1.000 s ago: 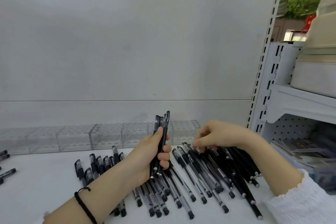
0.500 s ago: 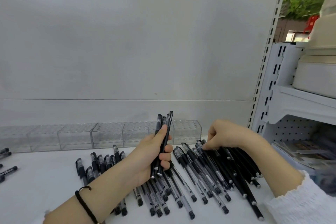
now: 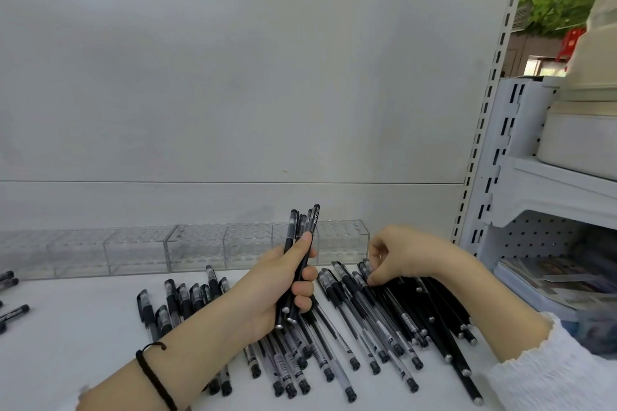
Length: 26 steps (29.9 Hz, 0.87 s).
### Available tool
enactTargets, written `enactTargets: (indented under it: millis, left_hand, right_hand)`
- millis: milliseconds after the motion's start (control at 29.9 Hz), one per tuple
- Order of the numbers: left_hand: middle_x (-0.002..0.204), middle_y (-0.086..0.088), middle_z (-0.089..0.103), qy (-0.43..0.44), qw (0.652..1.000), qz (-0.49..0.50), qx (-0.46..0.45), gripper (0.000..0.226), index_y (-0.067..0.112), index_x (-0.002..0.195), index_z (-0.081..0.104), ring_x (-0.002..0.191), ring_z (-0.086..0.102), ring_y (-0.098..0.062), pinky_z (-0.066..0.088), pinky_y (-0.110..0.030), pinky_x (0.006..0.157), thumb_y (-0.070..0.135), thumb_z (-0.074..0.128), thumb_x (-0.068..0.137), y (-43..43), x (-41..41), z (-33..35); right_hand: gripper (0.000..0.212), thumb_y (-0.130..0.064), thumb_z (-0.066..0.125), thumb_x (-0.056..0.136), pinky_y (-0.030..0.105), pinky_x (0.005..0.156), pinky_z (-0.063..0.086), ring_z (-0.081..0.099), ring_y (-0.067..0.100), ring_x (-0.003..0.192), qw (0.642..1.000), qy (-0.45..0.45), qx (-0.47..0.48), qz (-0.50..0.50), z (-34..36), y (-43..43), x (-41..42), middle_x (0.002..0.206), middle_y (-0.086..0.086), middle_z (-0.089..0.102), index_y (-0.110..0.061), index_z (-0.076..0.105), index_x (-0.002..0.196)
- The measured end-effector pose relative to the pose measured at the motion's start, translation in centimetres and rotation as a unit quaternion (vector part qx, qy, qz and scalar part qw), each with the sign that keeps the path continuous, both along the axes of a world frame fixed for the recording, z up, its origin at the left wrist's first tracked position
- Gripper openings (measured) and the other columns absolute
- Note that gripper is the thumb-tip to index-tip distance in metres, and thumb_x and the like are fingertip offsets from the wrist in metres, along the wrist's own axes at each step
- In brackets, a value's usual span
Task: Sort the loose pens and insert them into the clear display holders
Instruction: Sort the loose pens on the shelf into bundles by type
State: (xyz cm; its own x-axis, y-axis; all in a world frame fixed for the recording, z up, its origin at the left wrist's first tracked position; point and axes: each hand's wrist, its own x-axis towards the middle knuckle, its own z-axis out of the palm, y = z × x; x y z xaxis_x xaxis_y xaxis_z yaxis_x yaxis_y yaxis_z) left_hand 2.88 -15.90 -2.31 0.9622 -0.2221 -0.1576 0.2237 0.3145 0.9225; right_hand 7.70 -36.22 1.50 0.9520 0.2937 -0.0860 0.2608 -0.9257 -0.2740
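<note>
Mid-sort: my left hand [image 3: 283, 290] grips a pen bundle [image 3: 302, 227]; my right hand [image 3: 404, 255], fingers curled on loose pens [image 3: 394, 317], grip unclear, must pinch one free.

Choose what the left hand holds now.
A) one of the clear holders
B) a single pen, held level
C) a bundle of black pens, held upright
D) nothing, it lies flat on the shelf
C: the left hand grips several black pens upright, their tops rising in front of the clear holders.

Shop, slotted shelving [image 3: 488, 117], pen display holders [image 3: 200, 250]
</note>
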Motion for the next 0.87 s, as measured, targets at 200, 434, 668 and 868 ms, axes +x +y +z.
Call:
enactTargets:
  millis: [200, 434, 668, 868]
  left_hand:
    - [0.053, 0.003, 0.043, 0.0, 1.0, 0.002, 0.0, 0.031, 0.012, 0.096, 0.049, 0.039, 0.031, -0.008, 0.03, -0.018, 0.034, 0.041, 0.057, 0.093, 0.03, -0.04, 0.0]
    - [0.053, 0.003, 0.044, -0.003, 1.0, 0.003, 0.011, 0.032, 0.011, 0.097, 0.049, 0.039, 0.032, -0.008, 0.031, -0.019, 0.034, 0.042, 0.056, 0.094, 0.04, 0.07, -0.09]
    - [0.053, 0.003, 0.044, -0.001, 1.0, 0.002, 0.006, 0.031, 0.012, 0.095, 0.049, 0.038, 0.031, -0.008, 0.031, -0.019, 0.034, 0.042, 0.057, 0.093, 0.1, 0.16, -0.2]
    - [0.053, 0.003, 0.044, 0.001, 1.0, 0.004, 0.006, 0.031, 0.012, 0.095, 0.05, 0.038, 0.032, -0.008, 0.031, -0.019, 0.034, 0.042, 0.057, 0.093, 0.11, 0.09, -0.11]
  right_hand:
    - [0.018, -0.029, 0.08, 0.073, 0.022, 0.063, 0.044, 0.052, 0.005, 0.063, 1.0, -0.014, 0.008, -0.006, 0.12, -0.2, 0.13, 0.067, -0.011, 0.058, -0.024, 0.063, 0.071]
    - [0.021, -0.035, 0.073, 0.078, 0.019, 0.057, 0.044, 0.053, 0.006, 0.06, 1.0, -0.016, 0.006, -0.021, 0.03, 0.04, 0.02, 0.06, -0.011, 0.057, -0.021, 0.063, 0.066]
    - [0.008, -0.017, 0.075, 0.078, 0.009, 0.05, 0.035, 0.046, -0.005, 0.047, 0.996, 0.027, 0.075, 0.048, 0.07, 0.29, -0.13, 0.048, -0.019, 0.053, -0.023, 0.07, 0.077]
    - [0.029, -0.041, 0.081, 0.071, 0.026, 0.064, 0.042, 0.051, 0.009, 0.06, 1.0, -0.003, -0.008, -0.013, -0.4, 0.52, 0.1, 0.062, -0.01, 0.055, -0.021, 0.059, 0.07]
